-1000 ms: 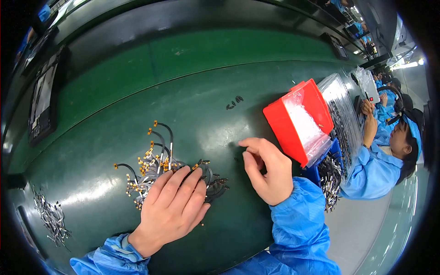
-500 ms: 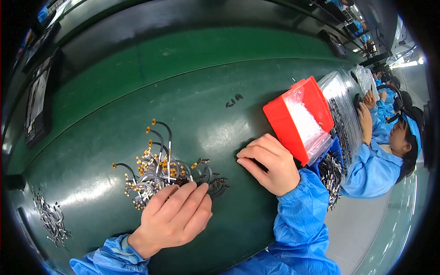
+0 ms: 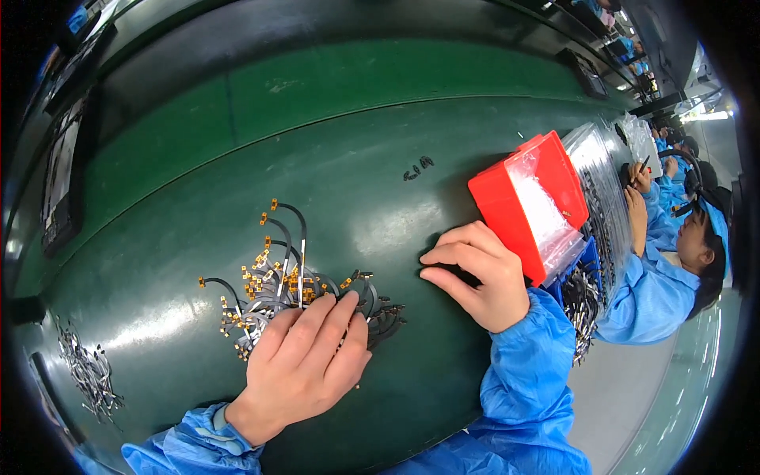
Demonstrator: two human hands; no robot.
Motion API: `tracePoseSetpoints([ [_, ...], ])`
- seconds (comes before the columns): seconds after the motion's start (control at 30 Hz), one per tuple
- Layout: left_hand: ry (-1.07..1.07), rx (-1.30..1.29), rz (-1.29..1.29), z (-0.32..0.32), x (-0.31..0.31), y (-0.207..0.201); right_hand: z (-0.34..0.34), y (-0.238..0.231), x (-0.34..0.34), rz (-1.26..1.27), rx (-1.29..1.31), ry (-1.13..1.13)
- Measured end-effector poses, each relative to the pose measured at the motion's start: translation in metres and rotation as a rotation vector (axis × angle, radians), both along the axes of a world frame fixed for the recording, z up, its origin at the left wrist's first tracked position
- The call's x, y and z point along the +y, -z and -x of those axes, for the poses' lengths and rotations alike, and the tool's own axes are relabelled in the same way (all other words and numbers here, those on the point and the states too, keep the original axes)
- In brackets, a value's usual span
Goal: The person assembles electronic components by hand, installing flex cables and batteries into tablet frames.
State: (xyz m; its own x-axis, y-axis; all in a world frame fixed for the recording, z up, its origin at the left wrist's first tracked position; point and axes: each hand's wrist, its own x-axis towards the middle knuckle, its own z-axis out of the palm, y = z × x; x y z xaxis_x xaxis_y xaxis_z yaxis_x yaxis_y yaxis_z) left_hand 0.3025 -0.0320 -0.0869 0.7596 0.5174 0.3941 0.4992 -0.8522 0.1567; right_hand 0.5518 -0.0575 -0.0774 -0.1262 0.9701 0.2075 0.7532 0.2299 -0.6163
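Observation:
On the green table lies a tangled pile of thin grey and black flex cables (image 3: 255, 310) with small gold-coloured and dark connector ends. My left hand (image 3: 305, 360) rests palm down over the pile's near side, its fingers spread slightly and touching the cables. The cables under the palm are hidden. Off to the right of the pile, my right hand (image 3: 479, 273) hovers low over the table. Its thumb and index finger are bent toward each other with a small gap, and I see nothing between them.
A red bin (image 3: 495, 198) with a clear plastic bag stands to the right. Beside it is a blue bin (image 3: 592, 257) of dark cables, next to clear trays (image 3: 590, 162). Another cable bunch (image 3: 87, 372) lies far left. A co-worker in blue sits at the right.
My left fingers have reached a little farther over the pile. My right thumb and index finger have parted slightly; a small dark spot at their tips no longer shows. The view has shifted slightly.

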Motion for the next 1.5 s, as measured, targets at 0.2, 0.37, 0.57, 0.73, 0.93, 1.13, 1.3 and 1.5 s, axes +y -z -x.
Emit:
tracePoseSetpoints([
  [0.2, 0.003, 0.057, 0.015, 0.003, 0.000, 0.000, 0.002, 0.003, 0.000, -0.025, -0.014, -0.009],
  [0.37, 0.026, 0.025, -0.008, 0.000, -0.002, 0.002, 0.007, 0.000, 0.003, -0.060, -0.020, 0.000],
  [0.57, -0.003, 0.041, 0.024, 0.003, -0.002, 0.004, 0.015, -0.013, 0.018, -0.106, 0.000, 0.076],
  [0.73, 0.065, 0.006, 0.086, 0.005, -0.002, 0.007, 0.009, -0.009, 0.014, -0.002, -0.054, 0.111],
  [0.93, 0.036, -0.006, 0.055, 0.003, 0.001, 0.008, 0.017, -0.020, 0.007, 0.115, -0.082, 0.184],
  [1.13, 0.037, -0.003, 0.063, 0.002, 0.002, 0.006, 0.012, -0.015, 0.007, 0.100, -0.076, 0.098],
  [1.3, 0.037, -0.004, 0.053, 0.002, 0.001, 0.007, 0.014, -0.020, 0.005, 0.120, -0.002, 0.130],
  [1.5, 0.057, -0.016, 0.094, 0.003, 0.000, 0.008, 0.011, -0.016, 0.006, 0.101, -0.040, 0.137],
])
